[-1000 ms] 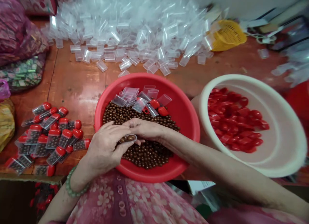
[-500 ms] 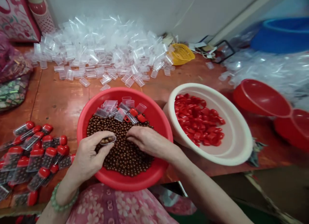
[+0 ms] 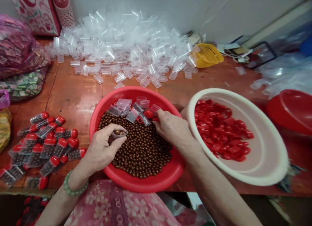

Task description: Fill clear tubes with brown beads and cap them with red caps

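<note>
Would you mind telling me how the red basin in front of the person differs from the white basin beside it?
The red basin holds brown balls and a few clear tubes; the white basin holds only red caps. The white basin looks wider than the red basin. Both hands are over the red basin, the left hand holding a filled tube, the right hand at a red cap; none is over the white basin. Both are round and stand on the table.

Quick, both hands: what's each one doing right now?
Left hand: closed on a filled clear tube.
Right hand: fingertips at a red cap; grip cannot be told.
</note>
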`<state>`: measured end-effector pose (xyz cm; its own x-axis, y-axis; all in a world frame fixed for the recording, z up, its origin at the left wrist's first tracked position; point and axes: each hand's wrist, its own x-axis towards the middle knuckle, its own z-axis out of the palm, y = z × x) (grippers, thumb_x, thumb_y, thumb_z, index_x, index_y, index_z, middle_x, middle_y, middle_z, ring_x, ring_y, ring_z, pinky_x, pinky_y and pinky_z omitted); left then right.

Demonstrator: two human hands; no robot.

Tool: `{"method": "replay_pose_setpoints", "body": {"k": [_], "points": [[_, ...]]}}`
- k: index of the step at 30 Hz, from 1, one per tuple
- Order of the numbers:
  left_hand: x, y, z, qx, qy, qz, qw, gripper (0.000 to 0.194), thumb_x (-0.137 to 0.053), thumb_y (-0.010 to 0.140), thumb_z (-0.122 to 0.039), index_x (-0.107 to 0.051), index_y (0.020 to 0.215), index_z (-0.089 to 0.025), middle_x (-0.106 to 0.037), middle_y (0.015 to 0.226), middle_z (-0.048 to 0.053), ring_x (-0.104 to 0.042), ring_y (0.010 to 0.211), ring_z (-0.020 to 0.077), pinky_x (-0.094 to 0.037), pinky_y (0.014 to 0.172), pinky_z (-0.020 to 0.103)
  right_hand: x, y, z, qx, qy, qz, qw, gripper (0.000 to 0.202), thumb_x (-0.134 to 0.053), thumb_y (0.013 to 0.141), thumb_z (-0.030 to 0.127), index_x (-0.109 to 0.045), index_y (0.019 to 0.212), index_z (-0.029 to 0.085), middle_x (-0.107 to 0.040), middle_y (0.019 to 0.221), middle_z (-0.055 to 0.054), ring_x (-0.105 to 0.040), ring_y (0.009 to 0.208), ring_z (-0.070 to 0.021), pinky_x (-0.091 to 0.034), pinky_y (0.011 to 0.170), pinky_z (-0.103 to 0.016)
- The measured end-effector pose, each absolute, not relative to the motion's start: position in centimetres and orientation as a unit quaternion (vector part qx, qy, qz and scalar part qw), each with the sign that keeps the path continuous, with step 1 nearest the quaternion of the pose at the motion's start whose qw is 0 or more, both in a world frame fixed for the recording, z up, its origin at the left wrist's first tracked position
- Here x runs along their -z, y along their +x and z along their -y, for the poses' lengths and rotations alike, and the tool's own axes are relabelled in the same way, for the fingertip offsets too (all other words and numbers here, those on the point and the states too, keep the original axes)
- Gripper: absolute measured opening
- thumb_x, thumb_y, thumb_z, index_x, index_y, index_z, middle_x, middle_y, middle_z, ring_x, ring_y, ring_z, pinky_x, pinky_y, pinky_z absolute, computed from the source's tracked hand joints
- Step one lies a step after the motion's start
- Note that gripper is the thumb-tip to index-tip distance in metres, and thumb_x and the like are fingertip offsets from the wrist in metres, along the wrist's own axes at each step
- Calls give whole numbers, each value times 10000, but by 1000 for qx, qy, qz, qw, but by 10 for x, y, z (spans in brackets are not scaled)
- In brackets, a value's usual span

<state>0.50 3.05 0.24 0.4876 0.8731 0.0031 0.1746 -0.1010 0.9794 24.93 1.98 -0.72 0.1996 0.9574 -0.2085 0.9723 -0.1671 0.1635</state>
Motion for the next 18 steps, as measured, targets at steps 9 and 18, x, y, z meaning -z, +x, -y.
{"method": "replay_pose_setpoints", "body": {"k": [9, 18], "points": [[5, 8, -32, -316, 629, -393, 592, 158, -559, 874, -226, -608, 1018, -184, -692, 890, 33, -666, 836, 147, -534, 794, 293, 12, 216, -32, 33, 624, -764, 160, 269, -385, 939, 150, -643, 1012, 138, -657, 990, -146, -582, 929, -262, -401, 762, -350], [-10, -1, -35, -306, 478, -300, 767, 225, -590, 815, -154, -562, 1037, -170, -691, 941, 65, -677, 882, 151, -535, 874, 334, 8, 226, -24, 105, 684, -720, 44, 223, -444, 931, 224, -628, 822, 162, -617, 837, -88, -574, 724, -192, -390, 632, -300]]}}
